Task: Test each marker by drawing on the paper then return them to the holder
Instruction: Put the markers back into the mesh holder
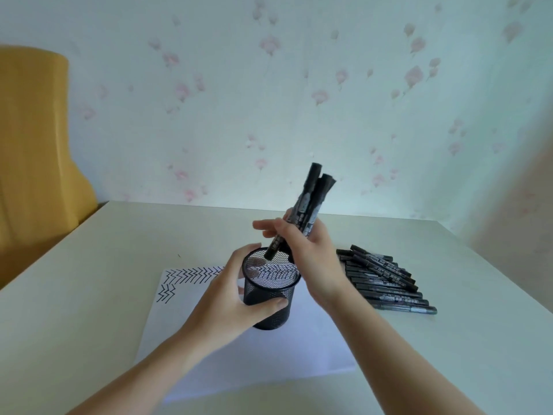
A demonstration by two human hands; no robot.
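Observation:
A black mesh holder (pixel 269 298) stands tilted on the white paper (pixel 239 357), gripped round its side by my left hand (pixel 230 298). My right hand (pixel 314 259) holds a bundle of black markers (pixel 311 205) upright above the holder's rim, their lower ends dipping into its mouth. Black zigzag marks (pixel 191 277) run along the paper's far edge and down its left side. To the right of the paper a pile of several black markers (pixel 386 280) lies on the table.
The pale table (pixel 89 295) stretches around the paper to its edges. A yellow chair back (pixel 33 151) stands at the far left. A flowered wall rises behind the table.

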